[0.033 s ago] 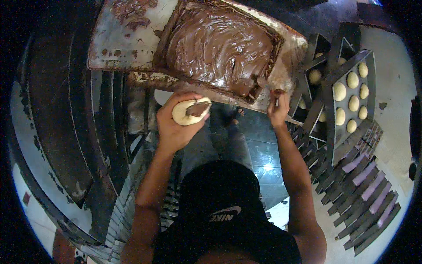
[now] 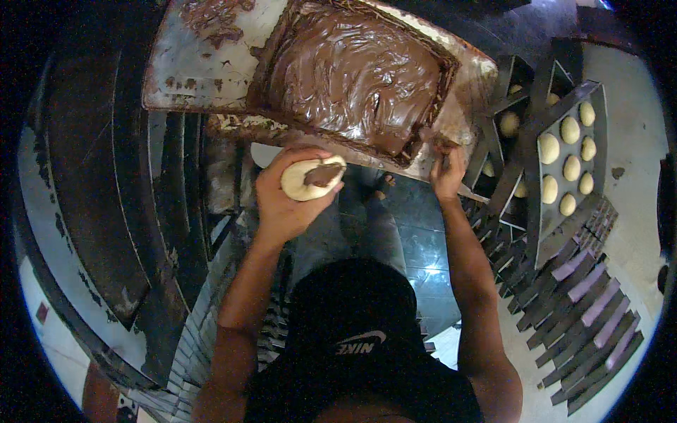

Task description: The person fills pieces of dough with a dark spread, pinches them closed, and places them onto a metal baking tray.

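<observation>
In my left hand (image 2: 285, 204) is a pale, round piece of dough (image 2: 295, 185), with the fingers wrapped around its side. A smear of brown chocolate-like spread (image 2: 323, 175) lies on top of it. This hand is just below the near edge of a shallow tray (image 2: 310, 125) filled with glossy brown spread (image 2: 360, 70). My right hand (image 2: 447, 178) is beside the tray's near right corner, its fingers curled together. Something dark brown shows at its fingertips, too small and blurred to name.
The tray stands on a brown-smeared table (image 2: 201, 63). At the right, a tilted metal baking pan (image 2: 560, 220) carries several pale dough balls (image 2: 571, 168), with more pans behind it. Dark stacked trays (image 2: 92, 190) line the left. Slatted metal racks (image 2: 578, 310) stand lower right.
My left hand and the dough have shifted slightly right. The dark thing by my right fingertips has moved a little away from the tray's corner. The whole view has shifted slightly.
</observation>
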